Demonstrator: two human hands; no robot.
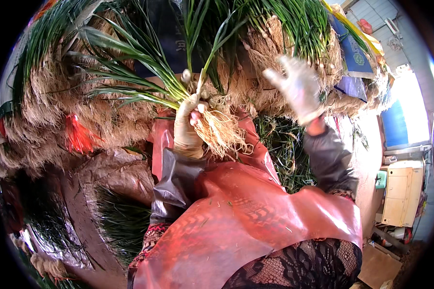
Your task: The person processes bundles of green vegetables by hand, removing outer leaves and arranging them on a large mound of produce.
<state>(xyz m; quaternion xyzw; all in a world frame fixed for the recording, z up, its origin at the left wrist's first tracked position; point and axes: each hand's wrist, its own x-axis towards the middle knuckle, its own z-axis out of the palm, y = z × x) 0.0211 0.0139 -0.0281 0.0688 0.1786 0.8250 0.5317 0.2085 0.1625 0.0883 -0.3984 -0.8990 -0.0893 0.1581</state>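
"What's in the left hand (185,124)?"

"A bunch of long green plants (177,86), with the gloved fingers wrapped closely around it beside the pale bulbs (203,106). Its leaves (161,72) fan up and to the left, while the stringy roots (222,131) hang to the right, in front of the red apron (255,207)."

"And the right hand (301,91)?"

"Gloved too, raised and well apart from the bunch, its fingers spread wide. They look free of any plant, though motion blur keeps me from being certain."

"What is it near?"

"The rooted green bundles (313,36) ahead, their roots hanging toward the person. Red plastic strips (77,135) dangle among the roots at left, and loose greens (284,154) lie below the right hand."
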